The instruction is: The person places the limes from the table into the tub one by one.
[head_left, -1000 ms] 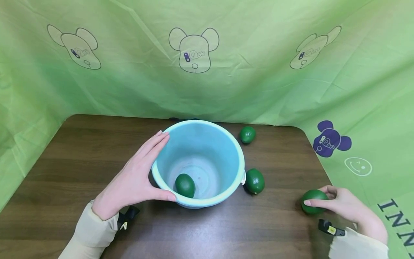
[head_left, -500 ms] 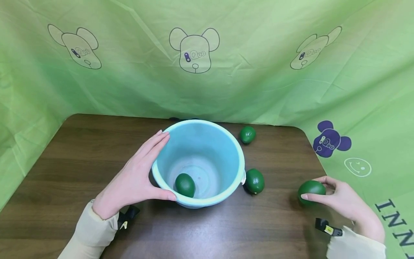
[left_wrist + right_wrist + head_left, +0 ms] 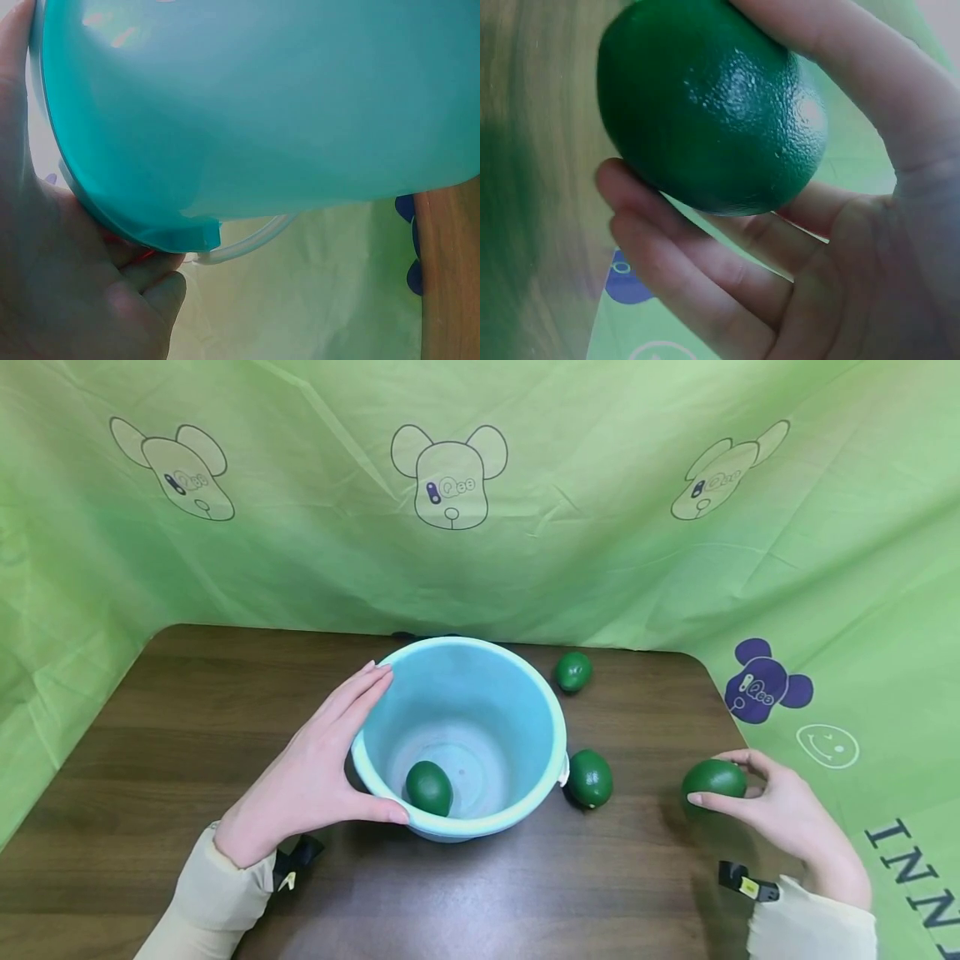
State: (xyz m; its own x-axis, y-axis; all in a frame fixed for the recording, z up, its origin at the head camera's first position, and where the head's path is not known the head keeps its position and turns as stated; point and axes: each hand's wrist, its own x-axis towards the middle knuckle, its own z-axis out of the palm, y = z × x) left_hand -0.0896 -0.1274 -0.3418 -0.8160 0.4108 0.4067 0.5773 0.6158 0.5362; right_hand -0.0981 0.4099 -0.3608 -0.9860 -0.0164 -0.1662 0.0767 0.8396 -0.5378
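Sleeves: two cream cuffs [image 3: 225,881] are showing nearest, a black wrist device beside each.
Right hand: the right hand [image 3: 795,818] is pinching one lime [image 3: 714,777] between thumb and fingers, over the table's right side.
Left hand: the left hand [image 3: 303,789] is gripping the bucket's left rim, thumb along the near edge, fingers along the far one.
Bucket: one light-blue plastic bucket [image 3: 465,685] is standing upright, its pale handle [image 3: 251,241] hanging outside.
Lime count: four are showing — one in the right hand, one [image 3: 429,789] lying on the bucket's floor, two on the table.
In the way: one table lime [image 3: 589,778] is lying just beside the bucket, between it and the held lime; the other [image 3: 573,672] is lying farther back.
Table: one brown wood-grain table [image 3: 225,710] is bearing everything.
Backdrop: green cloth [image 3: 585,577] is hanging behind, showing three outlined animal heads, one purple head and one smiley.
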